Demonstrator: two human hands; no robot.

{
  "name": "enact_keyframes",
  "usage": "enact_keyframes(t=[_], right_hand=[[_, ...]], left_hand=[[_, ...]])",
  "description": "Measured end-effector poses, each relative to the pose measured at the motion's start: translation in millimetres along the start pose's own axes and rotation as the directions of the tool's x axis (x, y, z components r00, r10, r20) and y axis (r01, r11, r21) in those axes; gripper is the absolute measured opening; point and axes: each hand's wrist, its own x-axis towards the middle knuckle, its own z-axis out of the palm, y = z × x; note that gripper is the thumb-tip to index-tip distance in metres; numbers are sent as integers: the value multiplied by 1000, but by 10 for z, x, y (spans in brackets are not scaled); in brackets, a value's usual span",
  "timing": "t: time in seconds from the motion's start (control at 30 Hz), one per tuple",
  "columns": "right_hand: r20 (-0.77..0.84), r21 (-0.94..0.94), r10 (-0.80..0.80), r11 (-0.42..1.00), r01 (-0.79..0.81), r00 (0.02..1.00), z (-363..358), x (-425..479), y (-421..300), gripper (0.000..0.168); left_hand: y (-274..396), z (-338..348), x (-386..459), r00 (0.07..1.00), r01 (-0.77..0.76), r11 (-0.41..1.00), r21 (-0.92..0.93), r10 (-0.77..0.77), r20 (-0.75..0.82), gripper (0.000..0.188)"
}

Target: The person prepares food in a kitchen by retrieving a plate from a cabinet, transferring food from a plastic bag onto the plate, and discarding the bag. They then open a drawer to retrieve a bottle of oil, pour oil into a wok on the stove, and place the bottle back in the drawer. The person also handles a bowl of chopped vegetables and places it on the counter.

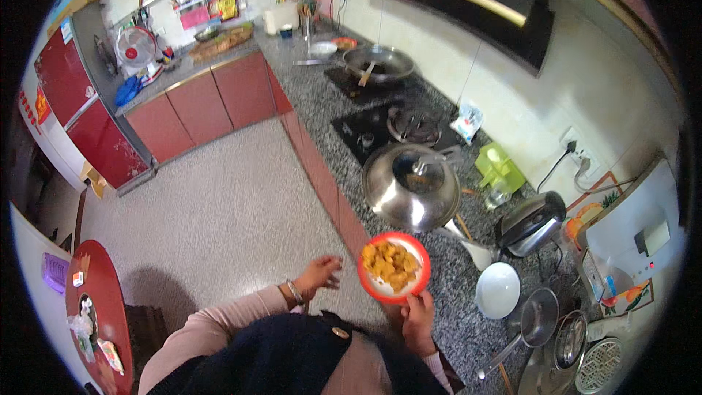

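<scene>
My right hand (419, 318) grips the near rim of a red-rimmed plate (424, 263), white inside. Pieces of yellow-brown fried food (390, 264) lie on it. The plate is at the counter's front edge. My left hand (320, 275) is to the left of the plate, apart from it, fingers spread and holding nothing. Beyond the plate, a domed steel lid (384, 192) with a glass centre sits by the cooktop (359, 131). A white bowl (497, 291) stands to the right.
A wok (403, 63) with a wooden-handled spatula (366, 75) sits on the far burner. At right are an electric kettle (532, 222), a green container (502, 167) and a strainer with a handle (540, 315). A round red table (112, 291) stands at left, and a range hood (466, 5) hangs above.
</scene>
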Motion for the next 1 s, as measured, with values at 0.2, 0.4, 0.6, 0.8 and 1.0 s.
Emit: enact_keyframes(t=[0.2, 0.4, 0.6, 0.8, 1.0], right_hand=[[198, -133, 79, 990, -53, 977, 812, 169, -46, 16], [321, -182, 151, 979, -96, 935, 1707, 456, 102, 19], [425, -205, 233, 966, -157, 875, 2818, 716, 236, 20], [499, -220, 291, 954, -205, 816, 3742, 934, 510, 17], [458, -332, 376, 913, -237, 805, 4213, 1442, 601, 14]], left_hand=[[359, -540, -120, 992, -107, 973, -204, 119, 48, 41], [758, -1331, -105, 971, -237, 931, -278, 217, -102, 30], [1157, -2248, -63, 915, -372, 891, -260, 303, -268, 21], [1240, -3020, 241, 779, -511, 850, -132, 393, -489, 17], [1419, -3424, 681, 777, -504, 842, -194, 344, -527, 13]])
